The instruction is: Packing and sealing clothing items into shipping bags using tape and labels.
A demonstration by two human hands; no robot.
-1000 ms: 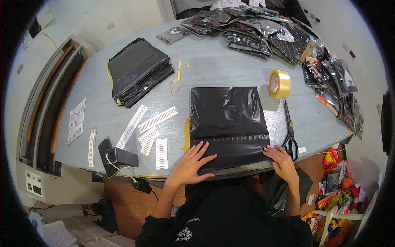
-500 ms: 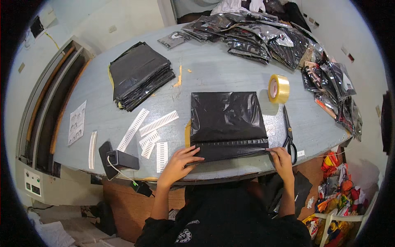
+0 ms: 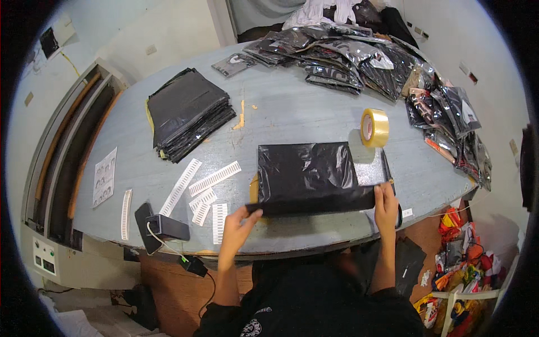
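In front of me on the table a shiny black plastic bag has its near edge folded up in a band and lifted off the surface. My left hand pinches the left end of that fold between thumb and fingers. At the other end, my right hand is closed on the fold's right corner. Scissors lie partly hidden behind my right hand and the bag's corner. Just beyond them a roll of clear yellowish tape stands on its edge. A bit of yellow shows under the bag's left side.
A stack of flat black bags lies at the far left. Filled clear-plastic packages line the far right edge. Strips of labels, a printed sheet and a black box with a cable sit at the left.
Both hands have raised the bag's near edge and folded it up and away from me; the strip with a row of marks is now covered. My right hand has moved farther from me.
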